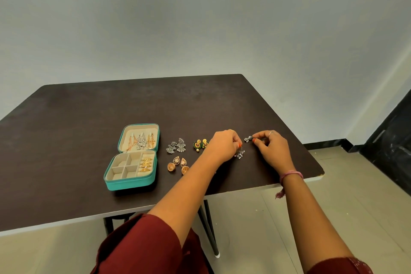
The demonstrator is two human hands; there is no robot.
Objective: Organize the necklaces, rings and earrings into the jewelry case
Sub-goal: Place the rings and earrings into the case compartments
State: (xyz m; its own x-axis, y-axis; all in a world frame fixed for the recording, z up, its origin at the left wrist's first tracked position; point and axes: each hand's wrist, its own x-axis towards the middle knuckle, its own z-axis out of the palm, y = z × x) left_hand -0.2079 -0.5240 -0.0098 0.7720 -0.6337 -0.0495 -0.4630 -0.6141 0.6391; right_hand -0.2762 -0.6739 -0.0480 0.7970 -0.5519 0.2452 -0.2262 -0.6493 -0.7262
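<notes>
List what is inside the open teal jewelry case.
Teal jewelry case: necklaces hang in the lid; gold rings fill the right-hand slots. The other compartments look empty, though their walls hide some floor.

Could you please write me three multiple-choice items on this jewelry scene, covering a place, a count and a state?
1. Where is the open teal jewelry case relative to the loose earrings?
A. To their left
B. To their right
C. Behind them

2. How many earrings make up the gold dome-shaped set on the dark brown table?
A. One
B. Two
C. Five

3. What is the right hand doing?
A. Resting flat
B. Pinching a small silver earring
C. Closing the case

Answers: 1 A, the case sits leftmost; 2 B, two domes show; 3 B, its fingers meet on the earring.
</notes>
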